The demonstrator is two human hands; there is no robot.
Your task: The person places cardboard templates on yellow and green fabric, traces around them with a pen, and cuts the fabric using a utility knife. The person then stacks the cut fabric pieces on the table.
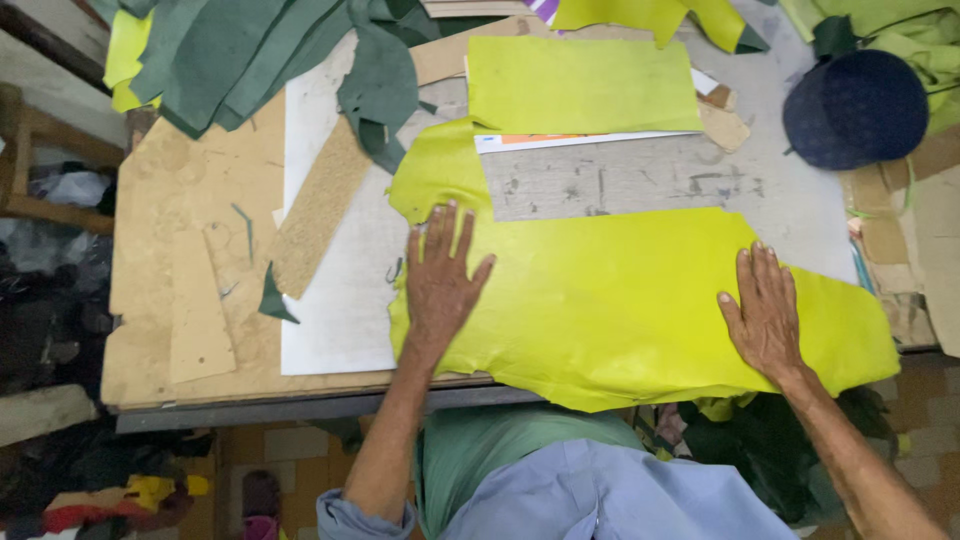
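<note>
On the near half of the bench, both hands lie flat, palms down, on a large yellow-green leather piece. Left hand: fingers spread, pressing the piece near its left edge; nothing gripped. Right hand: fingers together and extended, pressing the right part; nothing gripped. The piece spans the bench front, its near edge hanging slightly over the rim. Beyond it lies a smaller yellow-green rectangle on a white sheet. Left of the hands: a white board, a cork-like strip, brown cardboard. Dark green leather scraps are heaped at far left. A dark blue cap sits at far right.
</note>
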